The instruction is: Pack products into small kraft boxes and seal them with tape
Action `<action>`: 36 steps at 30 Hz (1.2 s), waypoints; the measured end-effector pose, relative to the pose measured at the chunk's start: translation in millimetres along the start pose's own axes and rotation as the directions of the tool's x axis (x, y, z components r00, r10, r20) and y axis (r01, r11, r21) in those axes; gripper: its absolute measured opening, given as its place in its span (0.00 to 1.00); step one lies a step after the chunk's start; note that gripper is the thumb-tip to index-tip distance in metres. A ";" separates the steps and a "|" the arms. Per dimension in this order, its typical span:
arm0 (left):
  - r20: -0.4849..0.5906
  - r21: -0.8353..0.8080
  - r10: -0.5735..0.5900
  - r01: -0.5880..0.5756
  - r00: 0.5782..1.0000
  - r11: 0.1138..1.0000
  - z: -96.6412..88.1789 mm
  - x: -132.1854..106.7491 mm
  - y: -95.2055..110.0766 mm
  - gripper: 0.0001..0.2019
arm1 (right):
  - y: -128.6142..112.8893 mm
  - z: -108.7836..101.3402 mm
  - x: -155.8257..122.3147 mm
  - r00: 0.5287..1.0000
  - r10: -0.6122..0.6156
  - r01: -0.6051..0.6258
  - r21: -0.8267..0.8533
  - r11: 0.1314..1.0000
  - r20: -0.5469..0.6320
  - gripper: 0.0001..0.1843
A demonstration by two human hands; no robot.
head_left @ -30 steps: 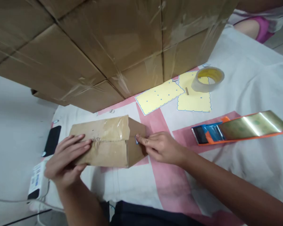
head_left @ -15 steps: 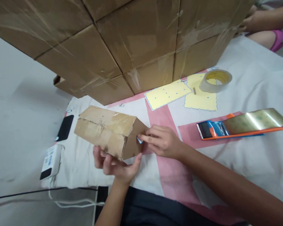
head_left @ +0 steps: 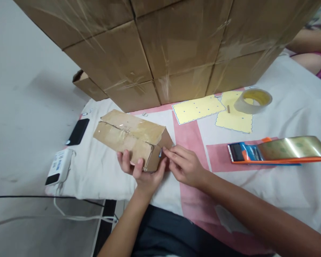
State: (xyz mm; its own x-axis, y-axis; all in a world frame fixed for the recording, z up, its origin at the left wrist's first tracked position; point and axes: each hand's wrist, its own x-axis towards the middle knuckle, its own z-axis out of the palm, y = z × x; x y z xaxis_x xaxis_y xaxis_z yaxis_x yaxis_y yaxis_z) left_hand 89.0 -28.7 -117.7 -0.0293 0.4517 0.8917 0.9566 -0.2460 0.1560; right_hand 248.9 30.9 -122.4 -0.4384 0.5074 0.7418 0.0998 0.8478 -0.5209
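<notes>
A small taped cardboard box is tilted above the bed, with my left hand wrapped around its near side and lower end. Faint handwriting marks its top, along a rough seam. On the right end face sits a small white-and-blue piece, perhaps a sticker. My right hand is closed at that end, its fingertips together beside the piece and against the box. Whatever lies between those fingertips is hidden.
Large taped cardboard boxes stand behind. Yellow paper cards lie under a clear tape roll. An orange-and-blue tape dispenser rests to the right. Leftward are a black phone and a white corded device. Another person's arm shows top right.
My left hand has closed further around the box's near end. The right fingertips have shifted off the white-and-blue piece to its right side. The camera view has turned slightly.
</notes>
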 end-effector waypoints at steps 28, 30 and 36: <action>-0.036 -0.071 -0.094 0.091 0.995 0.993 0.9 2.2 2.4 0.37 | 17.2 -4.7 24.4 0.875 0.455 -0.484 0.282 0.829 0.166 0.15; -0.038 -0.075 -0.089 0.086 0.995 0.993 1.2 3.4 3.3 0.37 | 17.3 -4.4 24.1 0.873 0.455 -0.487 0.271 0.831 0.173 0.16; -0.029 -0.068 -0.081 0.079 0.996 0.995 1.1 3.6 3.2 0.36 | 17.8 -3.1 23.5 0.876 0.451 -0.483 0.274 0.832 0.174 0.18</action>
State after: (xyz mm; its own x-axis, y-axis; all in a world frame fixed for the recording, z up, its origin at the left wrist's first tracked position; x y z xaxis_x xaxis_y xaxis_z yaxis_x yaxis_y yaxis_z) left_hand 92.4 -26.9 -114.5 -0.1150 0.4455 0.8879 0.9292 -0.2678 0.2547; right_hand 243.1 58.5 -112.9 -0.4944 0.7994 0.3414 0.0497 0.4181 -0.9071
